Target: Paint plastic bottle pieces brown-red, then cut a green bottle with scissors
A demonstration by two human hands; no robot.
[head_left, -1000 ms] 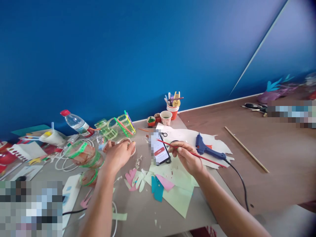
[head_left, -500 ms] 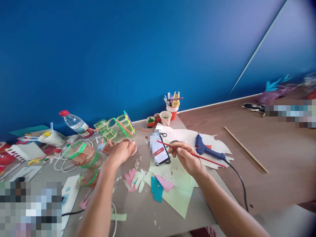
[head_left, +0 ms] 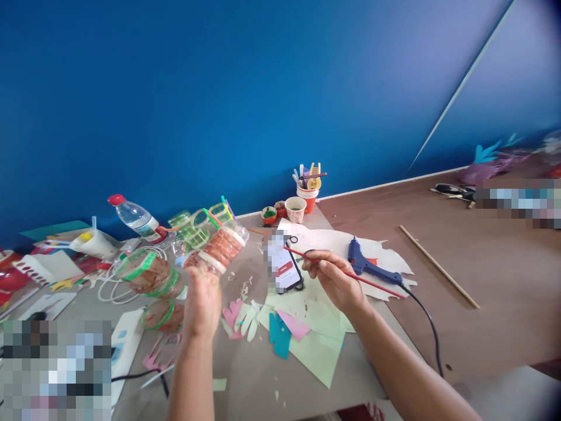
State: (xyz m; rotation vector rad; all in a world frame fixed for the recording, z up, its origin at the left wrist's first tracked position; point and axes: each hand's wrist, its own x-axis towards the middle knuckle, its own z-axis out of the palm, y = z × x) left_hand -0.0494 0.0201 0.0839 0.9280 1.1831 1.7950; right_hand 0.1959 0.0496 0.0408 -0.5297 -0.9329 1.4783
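Note:
My left hand (head_left: 204, 301) is closed around the lower end of a clear plastic bottle (head_left: 223, 248) with reddish-brown paint and white bands, held tilted above the table. In my right hand (head_left: 335, 278) is a thin red paintbrush (head_left: 372, 285), pinched between thumb and fingers; its tip points left over a phone (head_left: 289, 269). Small cups of green paint (head_left: 269, 215) and brown paint (head_left: 280, 208) stand at the back, beside a paper cup (head_left: 295, 209) of murky liquid.
A blue glue gun (head_left: 372, 266) lies on white paper at right, its cord running forward. Cut paper (head_left: 318, 356) covers the middle front. Painted plastic pieces (head_left: 146, 272) and a water bottle (head_left: 138, 222) stand left. A wooden stick (head_left: 438, 266) lies right.
My left hand has lifted the painted bottle off the table and turned it so its side shows. The right hand keeps the brush in nearly the same place.

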